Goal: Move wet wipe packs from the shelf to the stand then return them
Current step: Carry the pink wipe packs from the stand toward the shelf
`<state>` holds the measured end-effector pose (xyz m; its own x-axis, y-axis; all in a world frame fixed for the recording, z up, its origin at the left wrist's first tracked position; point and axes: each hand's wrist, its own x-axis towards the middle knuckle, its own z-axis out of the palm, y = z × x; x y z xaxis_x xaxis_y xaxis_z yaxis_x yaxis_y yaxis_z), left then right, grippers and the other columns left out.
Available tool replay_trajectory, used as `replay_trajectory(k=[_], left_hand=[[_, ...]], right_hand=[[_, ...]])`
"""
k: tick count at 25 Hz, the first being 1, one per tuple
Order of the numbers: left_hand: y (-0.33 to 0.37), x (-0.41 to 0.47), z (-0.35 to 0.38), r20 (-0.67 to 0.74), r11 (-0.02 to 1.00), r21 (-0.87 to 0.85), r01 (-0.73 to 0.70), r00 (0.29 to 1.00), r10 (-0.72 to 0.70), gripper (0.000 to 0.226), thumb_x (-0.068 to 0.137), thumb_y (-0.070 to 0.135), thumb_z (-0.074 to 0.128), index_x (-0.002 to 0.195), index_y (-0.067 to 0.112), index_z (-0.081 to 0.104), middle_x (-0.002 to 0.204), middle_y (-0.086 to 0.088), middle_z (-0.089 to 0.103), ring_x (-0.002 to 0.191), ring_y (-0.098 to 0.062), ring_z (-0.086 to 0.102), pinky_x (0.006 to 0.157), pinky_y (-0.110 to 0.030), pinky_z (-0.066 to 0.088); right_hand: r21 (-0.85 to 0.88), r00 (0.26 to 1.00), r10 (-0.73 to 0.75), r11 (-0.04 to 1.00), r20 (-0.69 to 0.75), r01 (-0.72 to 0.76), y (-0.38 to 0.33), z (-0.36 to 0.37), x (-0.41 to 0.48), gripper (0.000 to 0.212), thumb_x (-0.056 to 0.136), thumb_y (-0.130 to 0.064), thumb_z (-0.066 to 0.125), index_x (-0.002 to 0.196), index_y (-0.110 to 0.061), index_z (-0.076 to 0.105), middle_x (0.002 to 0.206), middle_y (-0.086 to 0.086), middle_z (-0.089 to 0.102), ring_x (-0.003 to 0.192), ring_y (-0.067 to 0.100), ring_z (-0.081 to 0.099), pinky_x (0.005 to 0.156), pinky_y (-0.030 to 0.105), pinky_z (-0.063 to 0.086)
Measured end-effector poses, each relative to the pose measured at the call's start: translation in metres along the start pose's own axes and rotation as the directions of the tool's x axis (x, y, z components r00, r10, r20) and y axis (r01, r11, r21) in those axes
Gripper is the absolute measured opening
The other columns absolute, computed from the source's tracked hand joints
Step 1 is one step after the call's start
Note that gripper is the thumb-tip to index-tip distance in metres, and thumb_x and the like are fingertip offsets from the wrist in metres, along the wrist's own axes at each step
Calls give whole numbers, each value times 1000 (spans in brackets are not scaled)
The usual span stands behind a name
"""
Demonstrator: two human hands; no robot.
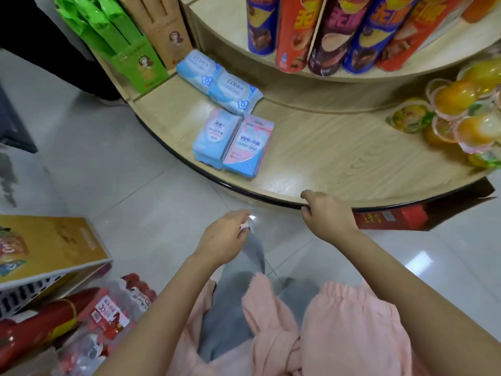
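Note:
Several wet wipe packs lie on the lower tier of a round wooden stand (325, 158). Two pale blue packs (219, 82) sit at the back left, one leaning on the other. In front of them a blue stack (214, 138) lies beside a pink and blue pack (248, 146), near the stand's front edge. My left hand (223, 236) hovers over the floor below the stand, fingers loosely curled, holding nothing. My right hand (325, 217) is at the stand's black rim, fingers curled with nothing in them, well right of the packs.
Tall crisp tubes (320, 31) stand on the upper tier. Jelly cups (461, 109) pile at the stand's right. Green and tan boxes (130, 42) stand at the back left. A red box (390, 218) lies under the stand. A gold box (46, 248) and red bottles (108, 313) fill the shelf at left.

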<state>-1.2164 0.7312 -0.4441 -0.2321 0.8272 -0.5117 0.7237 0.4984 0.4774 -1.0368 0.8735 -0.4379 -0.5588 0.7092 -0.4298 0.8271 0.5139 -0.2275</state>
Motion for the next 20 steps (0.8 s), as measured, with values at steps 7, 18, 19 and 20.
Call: replay_trajectory(k=[7, 18, 19, 20], left_hand=[[-31, 121, -64, -109, 1000, 2, -17, 994, 17, 52, 84, 12, 55, 134, 7, 42, 124, -16, 53, 108, -35, 53, 90, -42, 44], [-14, 160, -47, -232, 964, -244, 109, 958, -167, 19, 87, 13, 50, 105, 13, 48, 82, 4, 54, 74, -20, 49, 59, -29, 31], [-13, 160, -48, -234, 955, -274, 112, 956, -179, 21, 91, 14, 47, 112, 13, 48, 88, 5, 53, 77, -18, 49, 61, -28, 31], [-11, 159, -47, -241, 949, -300, 100, 954, -176, 22, 94, 16, 44, 115, 12, 47, 93, 4, 54, 81, -19, 50, 63, -27, 31]], right_hand=[[575, 938, 286, 741, 196, -346, -48, 1, 109, 46, 88, -36, 58, 128, -15, 48, 98, 5, 63, 100, 26, 59, 79, 28, 41], [842, 887, 413, 387, 207, -377, -83, 40, 169, 47, 72, -26, 80, 100, -13, 45, 101, 3, 62, 87, 16, 61, 68, 23, 49], [858, 892, 401, 363, 208, -364, -80, 40, 167, 44, 74, -22, 79, 101, -14, 45, 100, 1, 61, 87, 16, 61, 69, 22, 48], [869, 893, 396, 340, 216, -361, -77, 39, 165, 43, 77, -20, 77, 103, -14, 44, 100, 0, 60, 88, 16, 61, 72, 25, 49]])
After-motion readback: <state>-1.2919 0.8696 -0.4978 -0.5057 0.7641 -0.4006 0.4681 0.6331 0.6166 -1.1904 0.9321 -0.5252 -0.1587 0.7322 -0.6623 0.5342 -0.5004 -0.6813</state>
